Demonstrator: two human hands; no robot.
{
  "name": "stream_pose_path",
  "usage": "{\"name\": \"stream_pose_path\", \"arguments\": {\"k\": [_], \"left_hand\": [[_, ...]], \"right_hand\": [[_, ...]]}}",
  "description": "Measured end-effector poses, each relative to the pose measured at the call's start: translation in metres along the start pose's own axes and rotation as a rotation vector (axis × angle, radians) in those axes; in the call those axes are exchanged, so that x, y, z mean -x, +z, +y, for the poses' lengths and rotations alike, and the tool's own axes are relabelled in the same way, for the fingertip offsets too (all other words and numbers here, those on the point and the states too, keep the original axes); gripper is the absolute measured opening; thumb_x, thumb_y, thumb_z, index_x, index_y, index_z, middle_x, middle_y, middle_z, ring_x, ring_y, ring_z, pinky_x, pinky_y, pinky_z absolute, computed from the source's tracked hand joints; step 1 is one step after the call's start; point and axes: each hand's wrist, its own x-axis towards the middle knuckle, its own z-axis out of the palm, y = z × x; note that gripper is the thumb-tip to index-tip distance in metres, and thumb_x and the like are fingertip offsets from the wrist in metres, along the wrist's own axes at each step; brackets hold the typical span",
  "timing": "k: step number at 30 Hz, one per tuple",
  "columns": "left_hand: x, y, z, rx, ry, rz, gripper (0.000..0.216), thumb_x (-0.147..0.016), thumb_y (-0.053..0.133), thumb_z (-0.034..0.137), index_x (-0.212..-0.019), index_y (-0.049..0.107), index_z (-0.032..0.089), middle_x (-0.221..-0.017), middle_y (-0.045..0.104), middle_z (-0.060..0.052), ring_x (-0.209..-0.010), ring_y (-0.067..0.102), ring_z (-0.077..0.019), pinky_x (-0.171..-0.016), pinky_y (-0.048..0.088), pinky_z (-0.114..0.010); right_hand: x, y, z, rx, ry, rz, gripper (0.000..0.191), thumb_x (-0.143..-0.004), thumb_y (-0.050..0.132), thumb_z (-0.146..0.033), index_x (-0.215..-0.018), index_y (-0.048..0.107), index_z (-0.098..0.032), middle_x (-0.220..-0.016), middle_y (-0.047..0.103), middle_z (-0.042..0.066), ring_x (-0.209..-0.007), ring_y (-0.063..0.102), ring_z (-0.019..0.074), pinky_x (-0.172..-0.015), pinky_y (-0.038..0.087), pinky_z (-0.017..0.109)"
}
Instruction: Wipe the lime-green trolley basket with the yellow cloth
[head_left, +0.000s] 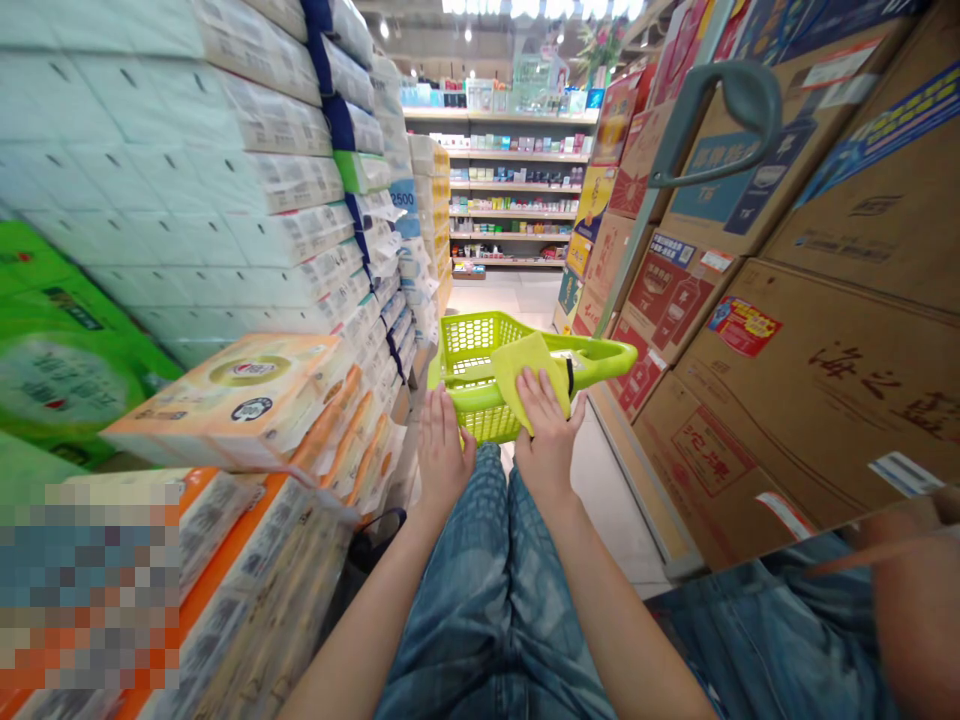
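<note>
A lime green plastic basket [472, 345] stands on the floor just ahead of my knees. My right hand [546, 425] presses a yellow cloth [525, 372] flat against the basket's near rim, fingers stretched over the cloth. My left hand [441, 445] rests on the basket's near left edge with fingers extended and together, holding nothing. My denim-clad legs [487, 600] fill the lower middle of the view.
Stacked tissue packs [255, 230] wall the left side, with orange packs [255, 400] lower down. Brown cardboard boxes [810, 380] are piled on the right behind a grey trolley handle [720, 110]. A narrow aisle floor [510, 295] leads to distant shelves [517, 190].
</note>
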Motion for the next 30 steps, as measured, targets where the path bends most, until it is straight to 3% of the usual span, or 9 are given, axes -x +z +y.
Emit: {"name": "stream_pose_path", "arguments": {"k": [7, 12, 15, 18, 22, 26, 30], "left_hand": [[0.003, -0.003, -0.003, 0.019, -0.040, -0.041, 0.070, -0.095, 0.036, 0.013, -0.158, 0.005, 0.011, -0.160, 0.028, -0.021, -0.152, 0.016, -0.0272, -0.120, 0.030, -0.051], [0.003, -0.004, -0.004, 0.014, -0.008, -0.059, 0.077, -0.092, 0.045, 0.015, -0.158, 0.005, 0.009, -0.160, 0.026, -0.022, -0.152, 0.014, -0.0302, -0.121, 0.027, -0.053], [0.001, -0.004, -0.003, 0.014, 0.000, -0.043, 0.080, -0.091, 0.047, 0.013, -0.158, 0.004, 0.010, -0.160, 0.027, -0.021, -0.152, 0.014, -0.0297, -0.120, 0.027, -0.054], [0.001, -0.003, -0.002, 0.035, -0.014, -0.028, 0.080, -0.090, 0.047, 0.012, -0.158, 0.005, 0.010, -0.160, 0.028, -0.021, -0.152, 0.015, -0.0291, -0.121, 0.026, -0.053], [0.002, 0.000, -0.001, 0.054, -0.026, -0.011, 0.078, -0.091, 0.047, 0.014, -0.158, 0.006, 0.010, -0.160, 0.027, -0.021, -0.152, 0.014, -0.0300, -0.120, 0.026, -0.055], [0.003, -0.001, -0.004, 0.027, -0.033, -0.026, 0.068, -0.096, 0.036, 0.014, -0.158, 0.007, 0.011, -0.160, 0.028, -0.020, -0.152, 0.014, -0.0268, -0.121, 0.028, -0.050], [0.004, -0.005, -0.006, -0.005, -0.017, -0.070, 0.070, -0.095, 0.037, 0.013, -0.157, 0.006, 0.009, -0.159, 0.028, -0.022, -0.152, 0.015, -0.0274, -0.120, 0.030, -0.050]], "right_hand": [[0.018, 0.018, -0.050, -0.073, -0.139, -0.148, 0.069, -0.080, 0.038, -0.001, -0.147, 0.043, -0.018, -0.151, 0.049, 0.007, -0.146, 0.035, 0.0142, -0.124, -0.006, 0.046], [0.017, 0.008, -0.022, -0.021, -0.209, -0.135, 0.070, -0.081, 0.037, 0.001, -0.146, 0.044, -0.025, -0.146, 0.055, 0.005, -0.142, 0.041, 0.0146, -0.122, -0.011, 0.052], [0.010, -0.003, 0.004, 0.015, -0.131, -0.067, 0.074, -0.077, 0.037, 0.001, -0.146, 0.043, -0.026, -0.147, 0.054, 0.005, -0.143, 0.041, 0.0167, -0.121, -0.008, 0.055], [0.006, -0.007, 0.014, 0.025, -0.029, 0.002, 0.077, -0.074, 0.036, 0.001, -0.146, 0.043, -0.025, -0.149, 0.051, 0.005, -0.144, 0.039, 0.0176, -0.121, -0.006, 0.057], [0.010, 0.006, -0.012, 0.011, 0.011, -0.012, 0.081, -0.072, 0.036, 0.001, -0.149, 0.040, -0.022, -0.152, 0.048, 0.005, -0.147, 0.035, 0.0176, -0.123, -0.004, 0.055], [0.021, 0.024, -0.049, -0.051, -0.098, -0.090, 0.074, -0.076, 0.037, 0.001, -0.148, 0.043, -0.018, -0.150, 0.050, 0.006, -0.146, 0.035, 0.0152, -0.125, -0.003, 0.047], [0.026, 0.024, -0.044, -0.049, -0.169, -0.113, 0.072, -0.079, 0.037, 0.001, -0.147, 0.043, -0.021, -0.149, 0.051, 0.006, -0.145, 0.037, 0.0149, -0.123, -0.009, 0.050]]}}
